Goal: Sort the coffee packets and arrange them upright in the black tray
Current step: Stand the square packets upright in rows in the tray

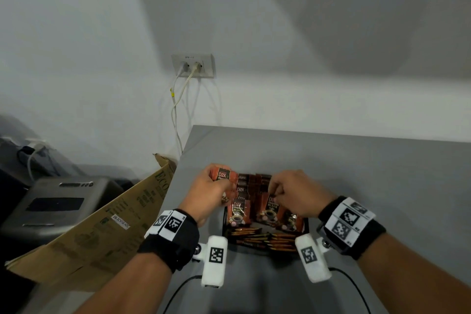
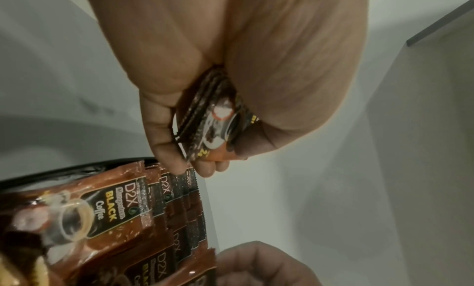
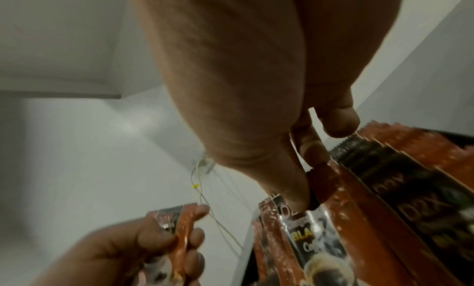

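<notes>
A black tray (image 1: 306, 224) sits on the grey table (image 1: 369, 173), filled with upright orange-brown D2X coffee packets (image 1: 267, 208). Slim stick packets (image 1: 265, 238) lie in its front section. My left hand (image 1: 219, 182) hovers at the tray's far left and grips a small stack of the same packets (image 2: 212, 120). My right hand (image 1: 276, 190) is over the tray's middle; thumb and fingers pinch the top edge of one standing packet (image 3: 320, 181). In the right wrist view the left hand (image 3: 153, 241) and its stack (image 3: 179, 223) show at lower left. The tray's far rows are partly hidden by both hands.
A large cardboard box (image 1: 102, 224) leans against the table's left edge, with a grey machine (image 1: 56, 204) beyond it. A wall socket (image 1: 192, 66) with two white cables hangs behind the table's far left corner. Grey table surface stretches to the right and back.
</notes>
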{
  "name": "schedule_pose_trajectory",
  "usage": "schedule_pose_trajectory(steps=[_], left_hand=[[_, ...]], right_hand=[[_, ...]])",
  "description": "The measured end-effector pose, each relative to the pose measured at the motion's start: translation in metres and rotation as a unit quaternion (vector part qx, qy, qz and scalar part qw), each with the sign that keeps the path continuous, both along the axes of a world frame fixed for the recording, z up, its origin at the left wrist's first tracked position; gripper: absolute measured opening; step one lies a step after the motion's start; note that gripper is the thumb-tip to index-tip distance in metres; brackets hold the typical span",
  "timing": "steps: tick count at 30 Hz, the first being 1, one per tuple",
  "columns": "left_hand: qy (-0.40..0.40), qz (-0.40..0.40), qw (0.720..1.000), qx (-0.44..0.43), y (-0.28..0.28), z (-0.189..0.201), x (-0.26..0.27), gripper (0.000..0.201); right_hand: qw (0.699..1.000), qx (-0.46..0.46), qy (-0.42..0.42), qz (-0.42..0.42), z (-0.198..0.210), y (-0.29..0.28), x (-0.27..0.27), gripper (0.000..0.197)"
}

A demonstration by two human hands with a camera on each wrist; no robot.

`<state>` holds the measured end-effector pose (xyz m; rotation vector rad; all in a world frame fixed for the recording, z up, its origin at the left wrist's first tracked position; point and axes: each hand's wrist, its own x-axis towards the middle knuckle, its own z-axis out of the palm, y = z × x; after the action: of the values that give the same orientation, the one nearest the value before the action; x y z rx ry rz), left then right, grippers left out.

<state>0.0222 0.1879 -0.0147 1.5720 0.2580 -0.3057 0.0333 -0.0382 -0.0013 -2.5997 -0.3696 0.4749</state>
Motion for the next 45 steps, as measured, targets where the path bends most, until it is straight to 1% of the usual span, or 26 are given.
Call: schedule_pose_trajectory(steps=[4,6,12,15,18,20,23,25,27,29,31,34,38,45], left_hand=[[-0.001,-0.014,1.0,0.026,-0.002,-0.002,-0.002,0.035],[-0.002,-0.015,0.999,0.032,-0.001,-0.001,-0.003,0.037],[-0.002,-0.019,0.999,0.032,0.002,-0.003,-0.003,0.034],[-0.001,-0.023,1.0,0.02,0.002,-0.005,-0.003,0.033],[-0.021,-0.043,0.998,0.031,0.001,-0.006,-0.005,0.042],[-0.035,-0.052,0.998,0.028,-0.003,-0.003,-0.006,0.051],[-0.072,-0.082,0.994,0.022,-0.019,0.006,-0.004,0.054],[-0.086,-0.092,0.992,0.024,-0.03,0.011,-0.003,0.053],[-0.087,-0.089,0.992,0.027,-0.037,0.012,-0.001,0.05],[-0.084,-0.078,0.993,0.04,-0.037,0.009,0.0,0.041],[-0.072,-0.058,0.995,0.044,-0.033,0.006,0.0,0.031],[-0.058,-0.061,0.996,0.043,-0.029,0.002,-0.001,0.026],[-0.046,-0.071,0.995,0.06,-0.026,0.001,-0.004,0.021],[-0.033,-0.095,0.992,0.074,-0.02,0.006,-0.008,0.026]], right_hand=[[0.998,-0.048,-0.012,0.033,-0.015,0.012,0.0,0.021],[0.996,-0.066,-0.016,0.05,-0.016,0.017,0.002,0.023],[0.994,-0.076,-0.023,0.078,-0.018,0.025,0.007,0.033],[0.995,-0.067,-0.027,0.07,-0.019,0.025,0.006,0.032],[0.999,-0.012,-0.028,0.027,-0.008,0.017,0.008,0.023],[0.997,0.076,-0.029,-0.013,0.007,0.01,0.008,0.015],[0.977,0.211,0.006,-0.036,0.028,0.005,0.001,0.015],[0.969,0.243,-0.002,-0.041,0.035,-0.001,-0.003,0.019],[0.972,0.227,-0.026,-0.061,0.041,-0.014,-0.005,0.022],[0.975,0.199,-0.041,-0.085,0.043,-0.033,-0.007,0.019],[0.98,0.175,-0.026,-0.096,0.041,-0.05,-0.008,0.017],[0.986,0.133,0.008,-0.105,0.03,-0.066,-0.01,0.021],[0.998,0.018,-0.007,-0.055,0.01,-0.06,-0.015,0.023],[0.996,-0.073,-0.041,-0.001,-0.02,-0.038,-0.02,0.025]])
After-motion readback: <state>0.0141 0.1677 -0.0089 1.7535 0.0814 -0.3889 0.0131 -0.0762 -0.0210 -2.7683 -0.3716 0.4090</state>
